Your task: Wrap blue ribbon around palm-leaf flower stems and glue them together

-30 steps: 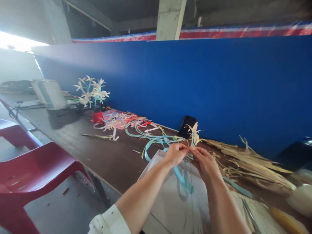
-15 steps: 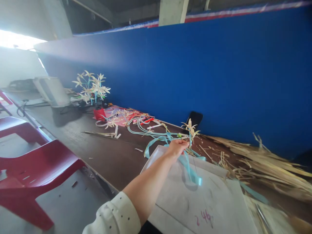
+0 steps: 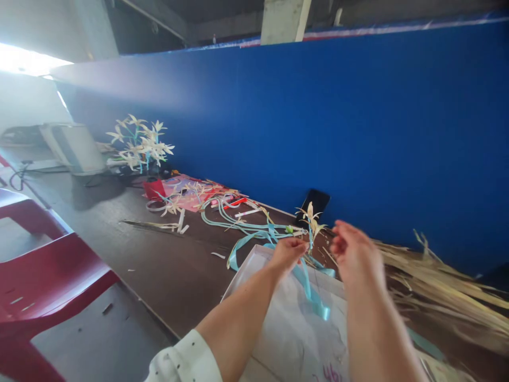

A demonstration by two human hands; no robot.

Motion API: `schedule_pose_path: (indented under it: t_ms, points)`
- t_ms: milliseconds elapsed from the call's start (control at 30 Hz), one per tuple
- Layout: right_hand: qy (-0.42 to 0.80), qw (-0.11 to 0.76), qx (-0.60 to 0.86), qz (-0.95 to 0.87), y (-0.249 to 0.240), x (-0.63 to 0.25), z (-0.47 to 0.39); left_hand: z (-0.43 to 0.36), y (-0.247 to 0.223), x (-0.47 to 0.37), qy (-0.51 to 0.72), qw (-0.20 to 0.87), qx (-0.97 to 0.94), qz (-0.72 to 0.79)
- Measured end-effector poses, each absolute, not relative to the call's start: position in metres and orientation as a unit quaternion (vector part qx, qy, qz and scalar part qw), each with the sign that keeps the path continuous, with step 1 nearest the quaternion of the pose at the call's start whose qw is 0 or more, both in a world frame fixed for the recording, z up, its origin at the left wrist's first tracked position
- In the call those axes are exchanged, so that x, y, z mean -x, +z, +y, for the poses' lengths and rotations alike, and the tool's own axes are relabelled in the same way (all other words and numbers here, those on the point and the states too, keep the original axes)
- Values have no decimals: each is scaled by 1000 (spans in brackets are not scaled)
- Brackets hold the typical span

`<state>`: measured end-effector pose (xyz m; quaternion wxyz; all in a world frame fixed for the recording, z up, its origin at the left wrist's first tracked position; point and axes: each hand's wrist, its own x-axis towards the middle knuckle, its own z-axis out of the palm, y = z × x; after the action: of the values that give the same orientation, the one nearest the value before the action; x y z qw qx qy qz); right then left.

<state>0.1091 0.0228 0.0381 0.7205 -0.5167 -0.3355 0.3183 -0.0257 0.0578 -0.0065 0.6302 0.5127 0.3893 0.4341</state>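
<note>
My left hand (image 3: 289, 253) is closed in a pinch on the stem of a small handmade flower (image 3: 310, 217) with pale, pointed petals. Blue ribbon (image 3: 308, 292) wraps this stem, and a loose tail of it hangs over a white box lid (image 3: 294, 339). To the right of the flower is my right hand (image 3: 356, 252), raised and slightly blurred. Its fingers are loosely curled and apart, with nothing visible in them and a gap between them and the petals. More blue ribbon lies in loops behind my left hand.
A pot of similar flowers (image 3: 145, 143) stands at the back left, near a white kettle (image 3: 73, 148). A black phone (image 3: 314, 204) leans by the blue partition (image 3: 358, 116). Dry husk strips (image 3: 441, 276) spread along the right. Red chairs (image 3: 51, 276) line the left edge.
My right hand has come in from the right and risen beside the flower. My left hand keeps its pinch on the stem. The view has shifted slightly.
</note>
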Motion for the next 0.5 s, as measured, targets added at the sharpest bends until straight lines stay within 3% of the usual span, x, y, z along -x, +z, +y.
schedule_pose_path:
  t_ms: [200, 500]
  points:
    - [267, 669, 620, -310, -13, -100, 28, 62, -18, 24, 450, 620, -518, 380]
    - [402, 681, 542, -284, -2, -99, 21, 59, -12, 27, 445, 606, -537, 382]
